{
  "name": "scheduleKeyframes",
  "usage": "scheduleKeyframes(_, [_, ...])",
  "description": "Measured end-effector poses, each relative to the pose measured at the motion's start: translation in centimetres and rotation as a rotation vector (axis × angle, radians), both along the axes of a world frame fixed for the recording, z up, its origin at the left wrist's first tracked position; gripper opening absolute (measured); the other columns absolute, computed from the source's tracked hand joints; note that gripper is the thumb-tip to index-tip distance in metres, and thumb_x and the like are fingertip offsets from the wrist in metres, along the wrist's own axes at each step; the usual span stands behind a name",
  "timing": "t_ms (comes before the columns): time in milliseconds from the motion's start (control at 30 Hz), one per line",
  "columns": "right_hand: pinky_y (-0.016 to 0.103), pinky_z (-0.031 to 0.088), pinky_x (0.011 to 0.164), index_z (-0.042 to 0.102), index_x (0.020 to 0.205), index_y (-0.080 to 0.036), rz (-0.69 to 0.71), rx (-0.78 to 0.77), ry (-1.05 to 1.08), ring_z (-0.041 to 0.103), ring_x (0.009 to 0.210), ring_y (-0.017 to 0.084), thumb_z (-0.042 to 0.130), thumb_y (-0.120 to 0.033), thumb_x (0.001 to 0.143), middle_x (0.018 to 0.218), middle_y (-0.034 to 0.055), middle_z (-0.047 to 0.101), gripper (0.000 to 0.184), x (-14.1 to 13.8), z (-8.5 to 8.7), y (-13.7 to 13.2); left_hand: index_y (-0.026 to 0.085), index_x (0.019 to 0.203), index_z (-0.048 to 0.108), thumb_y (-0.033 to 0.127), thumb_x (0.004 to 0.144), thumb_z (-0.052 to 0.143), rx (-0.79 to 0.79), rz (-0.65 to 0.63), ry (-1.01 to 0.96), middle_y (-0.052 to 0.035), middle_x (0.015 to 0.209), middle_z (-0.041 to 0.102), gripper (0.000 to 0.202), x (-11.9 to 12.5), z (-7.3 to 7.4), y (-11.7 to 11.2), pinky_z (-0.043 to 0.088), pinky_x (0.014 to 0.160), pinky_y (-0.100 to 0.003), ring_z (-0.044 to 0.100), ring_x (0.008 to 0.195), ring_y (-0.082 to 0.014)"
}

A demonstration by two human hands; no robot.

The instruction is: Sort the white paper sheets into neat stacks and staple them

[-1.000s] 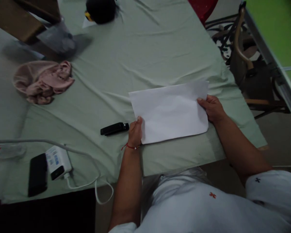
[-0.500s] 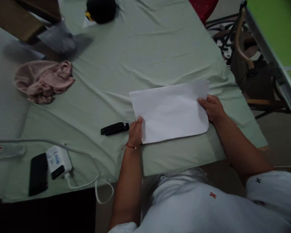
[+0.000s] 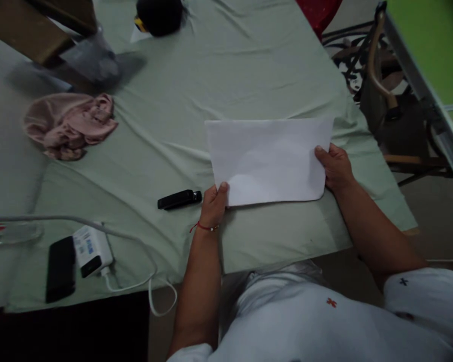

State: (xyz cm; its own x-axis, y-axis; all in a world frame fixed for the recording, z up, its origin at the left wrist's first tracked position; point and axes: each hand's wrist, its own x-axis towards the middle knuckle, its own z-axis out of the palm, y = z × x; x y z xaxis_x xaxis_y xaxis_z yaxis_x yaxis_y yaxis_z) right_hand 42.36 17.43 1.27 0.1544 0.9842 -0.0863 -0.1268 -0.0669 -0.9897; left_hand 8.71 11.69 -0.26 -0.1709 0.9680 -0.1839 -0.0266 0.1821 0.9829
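Note:
White paper [image 3: 270,161], perhaps a thin stack of sheets, is held between my two hands over the cloth-covered table. My left hand [image 3: 213,203] grips its lower left corner, thumb on top and the other fingers mostly hidden. On the opposite side, my right hand [image 3: 335,165] pinches the right edge with the thumb above and the fingers beneath. A black stapler [image 3: 179,199] lies on the cloth just left of my left hand.
Pale green cloth [image 3: 249,75] covers the table. A crumpled pink cloth [image 3: 71,125] lies at left. Nearer me are a black phone [image 3: 60,269], a white power strip [image 3: 93,251] and cables. A dark rounded object [image 3: 160,17] sits at the back; a chair [image 3: 385,120] stands at right.
Both hands have shifted slightly to the right. The paper has moved away from me and turned a little, so its far edge now runs almost level.

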Motion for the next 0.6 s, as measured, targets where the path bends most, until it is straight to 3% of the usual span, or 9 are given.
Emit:
scheduleKeyframes(200, [0.028,0.049,0.048,0.075,0.083,-0.023,0.189,-0.015,-0.153,0.055,0.057,0.014,0.085,-0.055,0.077,0.068,-0.0007,0.064,0.034,0.0,0.4,-0.4,0.020,0.084,0.061,0.078,0.069,0.081,0.035,0.084,-0.114,0.0057,0.060,0.054,0.064,1.3,1.9,0.3,0.028,0.031,-0.022,0.040,0.040,-0.0067])
scheduleKeyframes(333, [0.027,0.041,0.040,0.074,0.080,-0.024,0.159,0.000,-0.146,0.045,0.051,0.012,0.083,-0.053,0.079,0.063,-0.0019,0.057,0.030,-0.3,0.2,-0.4,0.019,0.082,0.059,0.074,0.069,0.084,0.001,0.078,-0.136,0.0064,0.060,0.053,0.061,1.3,2.4,0.5,0.029,0.030,-0.020,0.042,0.041,-0.0064])
scheduleKeyframes(467, [0.026,0.042,0.040,0.072,0.080,-0.025,0.124,0.019,-0.097,0.044,0.053,0.012,0.084,-0.055,0.079,0.066,-0.0017,0.056,0.032,-0.2,-0.3,-0.1,0.019,0.079,0.058,0.064,0.075,0.084,-0.093,0.033,-0.154,0.0063,0.060,0.054,0.052,0.9,2.5,0.6,0.028,0.030,-0.018,0.041,0.038,-0.0050])
scheduleKeyframes(600, [0.027,0.042,0.041,0.071,0.084,-0.027,0.094,0.017,-0.079,0.044,0.054,0.013,0.083,-0.058,0.078,0.067,-0.0019,0.054,0.034,0.0,-0.9,0.0,0.019,0.078,0.058,0.065,0.079,0.080,-0.126,-0.064,-0.138,0.0032,0.057,0.060,0.051,0.7,2.5,0.3,0.024,0.031,-0.019,0.040,0.033,-0.0048])
